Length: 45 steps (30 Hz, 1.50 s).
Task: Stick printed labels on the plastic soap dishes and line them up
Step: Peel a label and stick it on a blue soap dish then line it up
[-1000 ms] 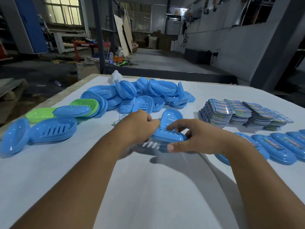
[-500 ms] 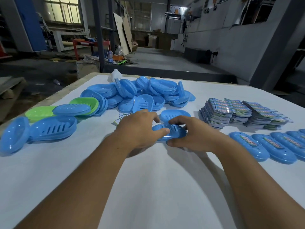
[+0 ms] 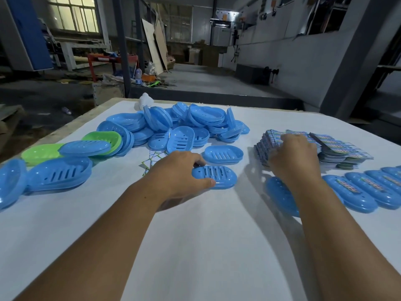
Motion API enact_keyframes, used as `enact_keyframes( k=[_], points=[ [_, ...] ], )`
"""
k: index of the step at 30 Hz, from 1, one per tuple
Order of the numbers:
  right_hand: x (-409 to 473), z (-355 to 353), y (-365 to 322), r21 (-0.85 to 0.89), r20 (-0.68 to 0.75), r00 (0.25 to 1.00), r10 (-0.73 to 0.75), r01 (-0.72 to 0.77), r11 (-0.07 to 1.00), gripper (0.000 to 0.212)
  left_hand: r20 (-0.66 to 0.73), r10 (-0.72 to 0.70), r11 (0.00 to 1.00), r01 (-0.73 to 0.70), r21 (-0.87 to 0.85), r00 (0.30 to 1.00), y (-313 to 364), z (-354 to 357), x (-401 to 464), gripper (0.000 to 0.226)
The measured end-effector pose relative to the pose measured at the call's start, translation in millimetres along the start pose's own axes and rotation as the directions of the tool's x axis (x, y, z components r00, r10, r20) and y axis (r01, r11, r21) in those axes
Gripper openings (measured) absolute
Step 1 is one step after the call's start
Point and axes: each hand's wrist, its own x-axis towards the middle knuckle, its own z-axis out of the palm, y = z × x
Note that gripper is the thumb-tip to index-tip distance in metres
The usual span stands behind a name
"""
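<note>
My left hand (image 3: 180, 172) grips the left end of a blue slotted soap dish (image 3: 217, 177) that lies flat on the white table, thumb at its near rim and fingers at its far rim. A second blue slotted dish (image 3: 223, 154) lies just behind it. My right hand (image 3: 293, 157) reaches over the stacks of printed labels (image 3: 338, 148) with its fingers curled on the leftmost stack; whether it pinches a label is hidden. A row of labelled blue dishes (image 3: 355, 192) runs along the right, and my right forearm covers part of the nearest one.
A heap of unlabelled blue dishes (image 3: 184, 124) fills the table's far middle. Green dishes (image 3: 41, 153) and more blue ones (image 3: 58, 174) lie at the left. Scraps of label backing (image 3: 152, 159) lie by my left hand. The table's far edge (image 3: 260, 108) drops to the workshop floor.
Both hands held the dish before. My right hand has let go and moved right onto the label stacks. The dish now lies flat on the table under my left hand.
</note>
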Motion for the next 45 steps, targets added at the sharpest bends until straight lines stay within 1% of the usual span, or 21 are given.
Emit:
enact_keyframes(
  k=[1,2,6,9,11,13,14,15,18,20,21,26,28,30,31,33,35,37,39,43,45],
  points=[
    [0.5,1.0,2.9,-0.013,0.019,0.999,0.027,-0.026,1.000,0.018,-0.001,-0.002,1.000,0.002,0.000,1.000,0.6,-0.6,-0.5,0.058],
    [1.2,1.7,4.5,-0.010,0.016,0.999,0.048,-0.048,0.999,0.014,0.001,-0.003,1.000,0.003,0.000,1.000,1.1,-1.0,-0.6,0.058],
    [6.3,2.8,10.5,0.082,-0.102,0.991,0.091,-0.083,0.993,0.028,0.005,0.003,1.000,-0.003,-0.022,1.000,1.0,-0.9,-2.5,0.058],
    [8.2,3.0,10.2,0.080,-0.163,0.983,0.089,-0.077,0.994,0.026,-0.007,0.014,1.000,-0.014,0.001,1.000,1.5,-0.7,-2.2,0.057],
    [8.6,1.7,7.9,0.109,-0.253,0.964,0.079,-0.052,0.993,0.025,-0.060,0.042,0.999,-0.043,-0.012,0.997,2.4,1.0,-1.3,0.053],
    [5.2,-1.7,1.4,0.180,-0.361,0.930,0.069,-0.003,0.984,0.022,-0.157,0.042,0.984,-0.068,-0.162,0.987,4.9,4.2,-1.1,0.040],
    [3.2,-2.8,-2.9,0.216,-0.393,0.918,0.047,0.042,0.975,0.017,-0.199,0.011,0.957,-0.068,-0.281,0.980,6.8,5.6,-0.9,0.034],
    [0.6,-2.8,-8.2,0.241,-0.400,0.917,0.004,0.101,0.965,0.012,-0.222,-0.034,0.917,-0.057,-0.394,0.974,9.2,6.0,-0.2,0.032],
    [-13.5,1.6,-27.3,0.299,-0.336,0.914,-0.226,0.331,0.895,0.006,-0.192,-0.148,0.795,0.001,-0.607,0.970,14.2,2.9,4.9,0.045],
    [-25.8,6.9,-38.6,0.308,-0.311,0.872,-0.377,0.468,0.828,0.006,-0.146,-0.230,0.734,0.073,-0.675,0.962,14.6,-1.4,8.0,0.048],
    [-31.2,10.0,-42.9,0.312,-0.292,0.854,-0.430,0.510,0.801,0.006,-0.136,-0.270,0.714,0.104,-0.693,0.953,13.4,-2.6,9.3,0.048],
    [-46.2,18.8,-52.2,0.411,-0.153,0.815,-0.559,0.566,0.714,0.008,-0.132,-0.383,0.655,0.167,-0.737,0.914,4.8,-6.3,12.6,0.027],
    [-48.4,18.9,-52.9,0.458,-0.063,0.780,-0.623,0.577,0.676,0.012,-0.161,-0.387,0.675,0.160,-0.720,0.908,2.2,-6.0,12.2,0.024],
    [-50.6,18.4,-53.5,0.533,0.014,0.750,-0.662,0.554,0.639,0.021,-0.203,-0.365,0.716,0.135,-0.685,0.909,1.5,-6.0,10.6,0.025],
    [-51.0,18.4,-53.6,0.565,0.020,0.761,-0.648,0.526,0.635,0.025,-0.214,-0.344,0.729,0.117,-0.674,0.914,2.0,-6.2,9.5,0.024],
    [-48.5,20.4,-52.9,0.612,-0.024,0.840,-0.542,0.442,0.656,0.026,-0.218,-0.290,0.742,0.075,-0.667,0.932,4.6,-6.0,7.6,0.020],
    [-41.5,22.3,-50.8,0.656,-0.023,0.928,-0.371,0.294,0.695,0.019,-0.206,-0.236,0.738,0.037,-0.674,0.950,8.1,-3.4,6.3,0.017],
    [-33.8,22.7,-48.8,0.747,0.051,0.965,-0.259,0.134,0.651,0.014,-0.184,-0.194,0.728,0.016,-0.685,0.964,11.7,-0.9,4.8,0.017],
    [-29.2,22.9,-46.6,0.822,0.102,0.971,-0.217,0.040,0.568,0.019,-0.174,-0.171,0.724,0.004,-0.690,0.970,13.4,-0.2,4.2,0.019],
    [-27.7,22.3,-45.5,0.858,0.101,0.975,-0.200,0.016,0.513,0.022,-0.209,-0.186,0.740,-0.003,-0.673,0.960,13.1,-4.7,3.5,0.028],
    [-27.4,22.1,-45.7,0.866,0.108,0.974,-0.201,0.008,0.500,0.022,-0.217,-0.189,0.746,-0.003,-0.666,0.958,12.7,-6.4,3.8,0.027]
  ],
)
